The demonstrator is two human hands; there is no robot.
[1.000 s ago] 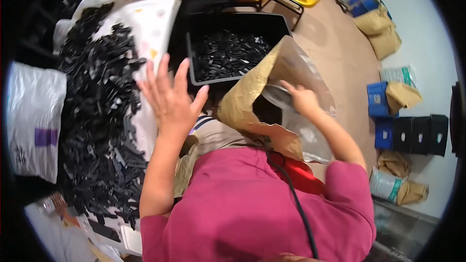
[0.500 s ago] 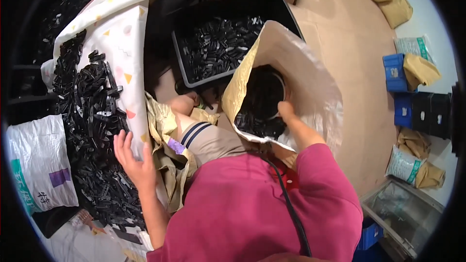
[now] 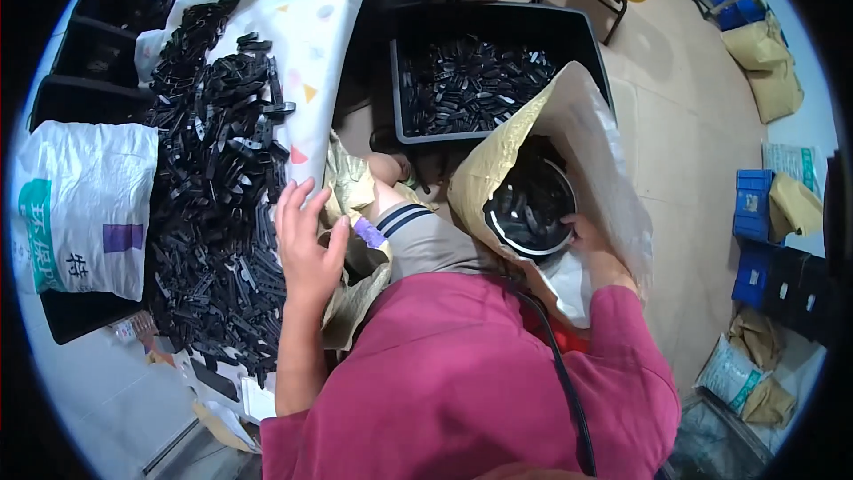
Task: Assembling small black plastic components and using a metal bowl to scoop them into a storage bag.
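Pale floor tiles [image 3: 684, 240] run down the right of the frame, past blue bins [image 3: 753, 187] and tan sacks [image 3: 755, 46] set along the wall at the far right. To your left, a cloth-covered tabletop [image 3: 324, 36], white with small coloured shapes, carries a long heap of black pieces [image 3: 222, 173] that spreads from the upper left down toward the lower left of the frame. Beside that heap, at the left edge, you have a white plastic bag [image 3: 98, 178] with a purple patch.

Your left hand [image 3: 311, 244] is at the heap's right edge, left of the centre of the frame, its fingers spread and slightly curled with nothing in their hold; you cannot tell from this view whether they touch anything. A crumpled tan bag [image 3: 346, 180] lies just to its right, next to your leg.

Your right hand [image 3: 601, 244] reaches into an open paper sack [image 3: 586, 124] right of centre. Its fingers are closed on the right side of a round bowl [image 3: 531, 254] with a pale rim, which sits inside the sack's mouth with dark pieces in it. Above, toward the top centre, a black bin [image 3: 498, 22] holds more black pieces behind the sack.
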